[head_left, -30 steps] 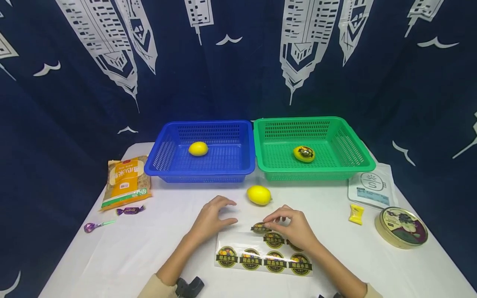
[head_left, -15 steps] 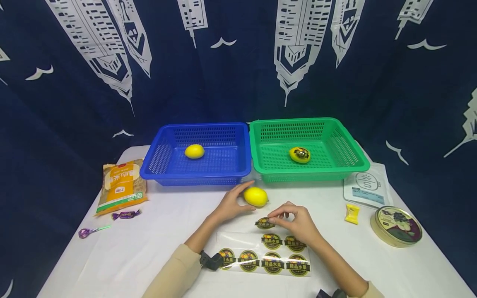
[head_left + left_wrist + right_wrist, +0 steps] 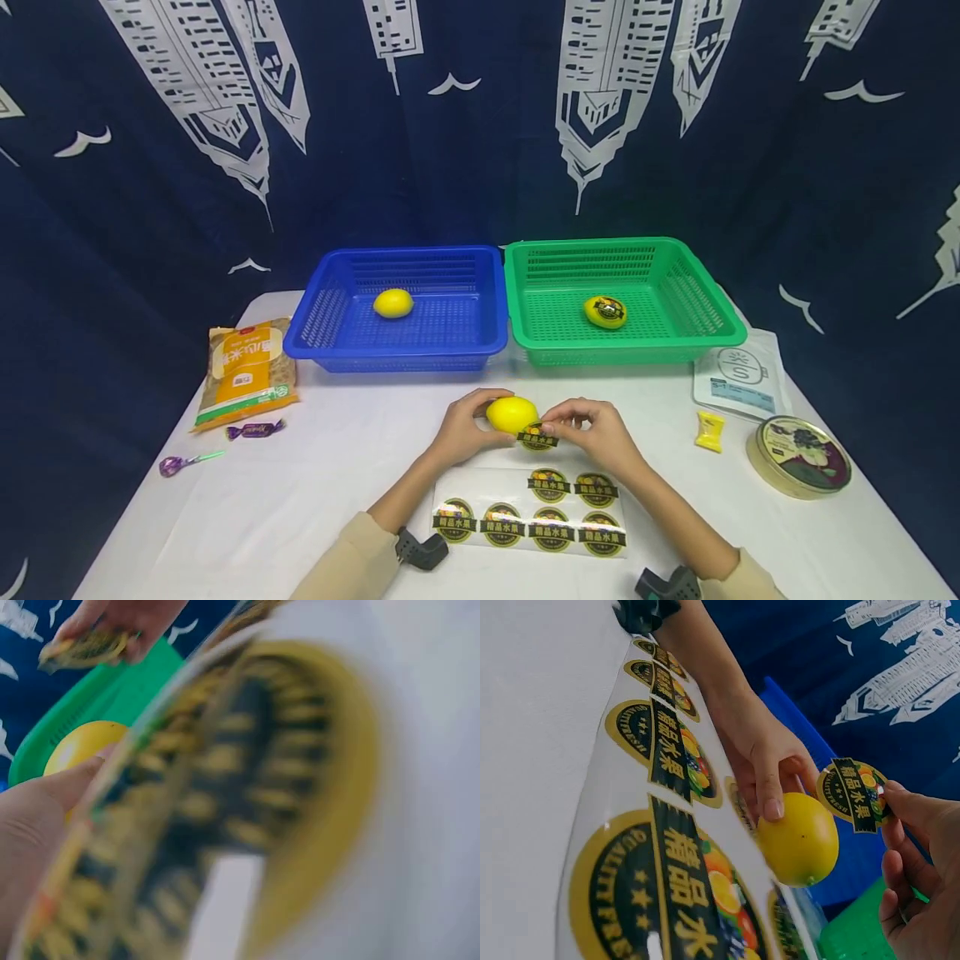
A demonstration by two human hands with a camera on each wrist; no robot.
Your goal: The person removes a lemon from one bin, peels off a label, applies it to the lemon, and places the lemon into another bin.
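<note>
The table (image 3: 225, 517) has a white cover. Along its far edge stand the green basket (image 3: 637, 342), on the right, and the blue basket (image 3: 397, 354), just beside it on the left. Between them and the person, the sticker sheet (image 3: 480, 483) lies flat and carries six round stickers. At the left edge, close to the far left corner, there is a food bag (image 3: 249, 375); at the right edge are a round tin (image 3: 798, 457) and a white pouch (image 3: 738, 375). The left hand (image 3: 463, 429) holds a lemon (image 3: 512, 413) between thumb and fingers, in front of the baskets, beyond the sheet; whether this lemon rests on the table, I cannot tell. The right hand (image 3: 596, 429) pinches a loose sticker (image 3: 537, 437), near the lemon but apart from it. The blue basket contains a plain lemon (image 3: 393, 303), the green one a labelled lemon (image 3: 604, 312). Smallest are a purple candy (image 3: 256, 430) and a lollipop (image 3: 171, 466) near the left edge, and a yellow packet (image 3: 709, 431) beside the tin.
</note>
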